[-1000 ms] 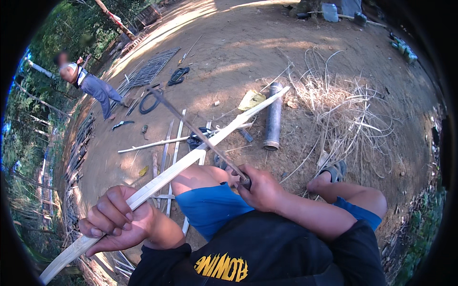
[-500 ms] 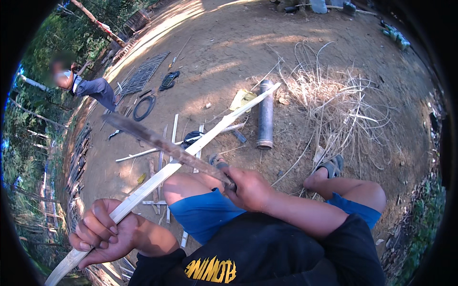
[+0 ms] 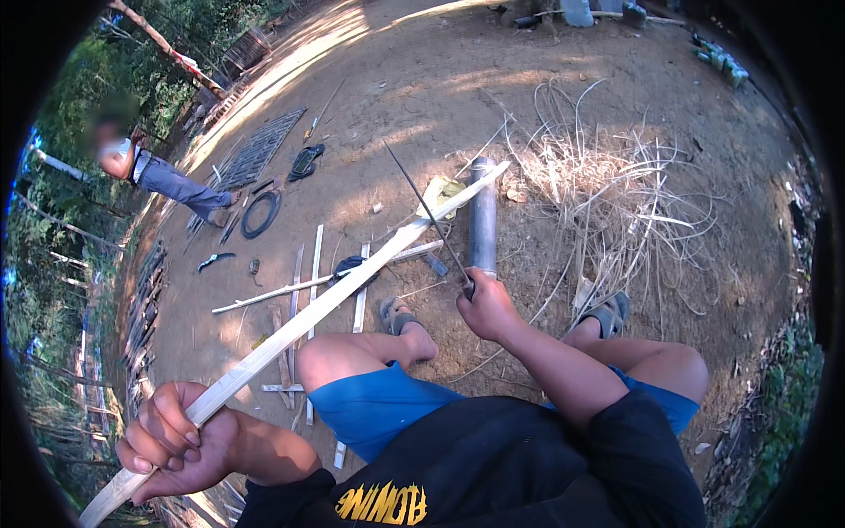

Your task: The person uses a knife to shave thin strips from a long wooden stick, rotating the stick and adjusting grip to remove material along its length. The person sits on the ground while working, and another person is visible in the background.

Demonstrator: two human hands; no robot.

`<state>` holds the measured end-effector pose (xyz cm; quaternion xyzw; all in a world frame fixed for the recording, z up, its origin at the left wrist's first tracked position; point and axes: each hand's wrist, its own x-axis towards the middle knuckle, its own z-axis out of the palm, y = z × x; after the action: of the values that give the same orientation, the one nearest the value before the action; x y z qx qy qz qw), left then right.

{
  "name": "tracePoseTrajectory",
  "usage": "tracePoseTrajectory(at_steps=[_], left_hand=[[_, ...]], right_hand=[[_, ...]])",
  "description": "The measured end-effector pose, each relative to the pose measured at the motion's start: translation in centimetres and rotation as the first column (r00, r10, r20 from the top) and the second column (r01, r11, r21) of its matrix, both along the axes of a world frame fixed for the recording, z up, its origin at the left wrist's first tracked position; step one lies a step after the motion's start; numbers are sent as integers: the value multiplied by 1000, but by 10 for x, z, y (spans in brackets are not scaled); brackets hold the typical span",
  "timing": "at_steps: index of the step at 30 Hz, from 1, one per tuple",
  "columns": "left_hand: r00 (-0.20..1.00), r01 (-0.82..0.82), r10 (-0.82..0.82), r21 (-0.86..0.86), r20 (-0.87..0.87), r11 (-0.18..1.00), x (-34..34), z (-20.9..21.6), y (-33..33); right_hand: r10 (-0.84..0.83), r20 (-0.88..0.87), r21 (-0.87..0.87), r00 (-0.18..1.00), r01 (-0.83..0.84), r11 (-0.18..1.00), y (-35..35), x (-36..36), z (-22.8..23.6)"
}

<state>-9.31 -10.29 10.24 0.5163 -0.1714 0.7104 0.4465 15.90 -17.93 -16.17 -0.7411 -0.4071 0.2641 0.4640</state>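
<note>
A long pale wooden strip [image 3: 312, 310] slants from the lower left up toward the middle, and my left hand [image 3: 179, 437] is closed around its near part. Its far end passes in front of a dark cylinder [image 3: 481, 216] on the ground. In my right hand [image 3: 489, 305] is a machete [image 3: 429, 208], gripped by the handle, its blade seen almost edge-on and pointing up and away to the left. The blade crosses the strip's far part in the picture; whether they touch I cannot tell. My fingers cover most of the handle.
A tangled heap of thin strips [image 3: 625, 198] lies right of the cylinder. Several pale sticks [image 3: 314, 282] rest left of my legs. Farther off are a coiled black hose [image 3: 260, 215], a slatted panel [image 3: 264, 148] and another person [image 3: 167, 180]. A yellowish piece [image 3: 440, 194] lies beside the cylinder.
My right hand has moved the machete forward and to the right, turning its blade from broadside to nearly edge-on. My left hand keeps hold of the strip. The other person's posture has shifted.
</note>
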Motion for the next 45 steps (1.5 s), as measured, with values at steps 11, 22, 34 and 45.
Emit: tracePoseTrajectory(at_steps=[11,22,34,45], left_hand=[[995,99,-99,9,-7,995,-2,12,29],[927,285,-293,-68,-235,956,129,-114,74],[904,270,-308,-163,-297,949,98,-38,51],[952,111,-150,-155,-266,982,96,-42,65]], right_hand=[[28,-48,29,998,-27,999,28,34,-22],[-46,-67,45,997,49,998,17,13,9],[126,-99,-15,987,-129,992,9,18,32],[49,-87,-17,995,-51,999,26,35,-5]])
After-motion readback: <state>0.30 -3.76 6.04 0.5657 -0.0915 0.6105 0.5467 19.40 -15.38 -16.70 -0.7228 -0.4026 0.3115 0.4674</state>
